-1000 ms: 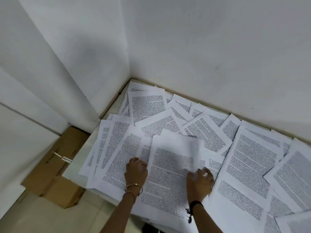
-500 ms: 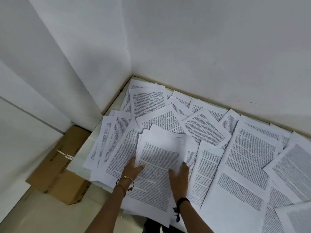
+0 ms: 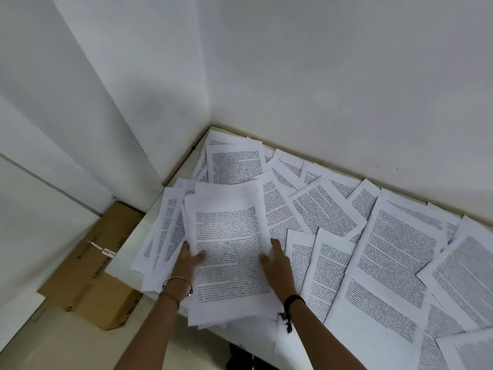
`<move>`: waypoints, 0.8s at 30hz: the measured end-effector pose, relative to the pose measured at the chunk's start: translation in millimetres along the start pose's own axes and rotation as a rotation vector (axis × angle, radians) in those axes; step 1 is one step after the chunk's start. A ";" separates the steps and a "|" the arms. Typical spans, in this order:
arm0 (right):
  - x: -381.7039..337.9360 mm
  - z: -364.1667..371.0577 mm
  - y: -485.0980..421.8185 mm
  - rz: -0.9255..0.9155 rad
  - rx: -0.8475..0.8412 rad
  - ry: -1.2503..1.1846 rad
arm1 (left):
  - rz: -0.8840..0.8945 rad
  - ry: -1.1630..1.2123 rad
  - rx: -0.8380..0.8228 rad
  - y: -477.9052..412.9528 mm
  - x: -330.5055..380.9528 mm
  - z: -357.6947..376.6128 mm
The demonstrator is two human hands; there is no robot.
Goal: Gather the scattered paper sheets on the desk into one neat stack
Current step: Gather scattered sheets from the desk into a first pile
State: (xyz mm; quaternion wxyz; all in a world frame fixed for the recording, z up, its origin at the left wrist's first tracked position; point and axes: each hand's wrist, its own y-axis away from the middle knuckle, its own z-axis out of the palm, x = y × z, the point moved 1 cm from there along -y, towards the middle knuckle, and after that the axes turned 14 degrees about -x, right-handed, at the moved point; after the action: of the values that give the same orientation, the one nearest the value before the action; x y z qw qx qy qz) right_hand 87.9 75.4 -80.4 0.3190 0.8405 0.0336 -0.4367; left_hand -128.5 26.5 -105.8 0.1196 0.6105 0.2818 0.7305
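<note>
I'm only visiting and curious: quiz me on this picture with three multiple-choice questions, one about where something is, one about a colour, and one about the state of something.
1. Where is the cardboard box relative to the desk?
A) on top of it
B) on the floor to its left
C) at its far right end

2. What colour is the band on the right wrist?
A) black
B) red
C) green

3. What state is the pile of sheets nearest the person in?
A) lying untouched
B) held at its sides by the left hand and right hand
C) rolled into a tube

Answers:
1 B, it sits below the desk's left edge.
2 A, the band is plainly dark.
3 B, a thumb lies on top at each side.
</note>
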 end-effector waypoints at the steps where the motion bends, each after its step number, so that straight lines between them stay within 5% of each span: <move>1: 0.8 -3.5 -5.2 -0.005 0.026 0.034 | -0.011 0.016 -0.011 -1.5 3.8 7.1; 8: 9.7 -49.4 -43.0 0.007 0.086 0.085 | -0.165 -0.049 -0.138 -31.3 7.8 58.8; 14: 16.9 -59.3 -40.8 0.065 -0.026 0.134 | -0.200 0.154 -0.131 -39.1 7.3 99.8; 20: 26.3 -55.5 -44.4 0.063 0.021 0.092 | -0.201 -0.157 0.080 -46.4 20.9 87.1; 24: 22.3 -40.4 -47.6 0.027 0.049 0.014 | -0.205 -0.156 0.119 -33.9 29.2 30.6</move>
State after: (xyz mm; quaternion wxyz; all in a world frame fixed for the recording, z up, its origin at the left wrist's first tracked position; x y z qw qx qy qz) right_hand 114.4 131.1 -104.6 0.3043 0.8514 0.0137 -0.4271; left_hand -111.5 77.2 -97.8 0.1787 0.6396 0.3752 0.6467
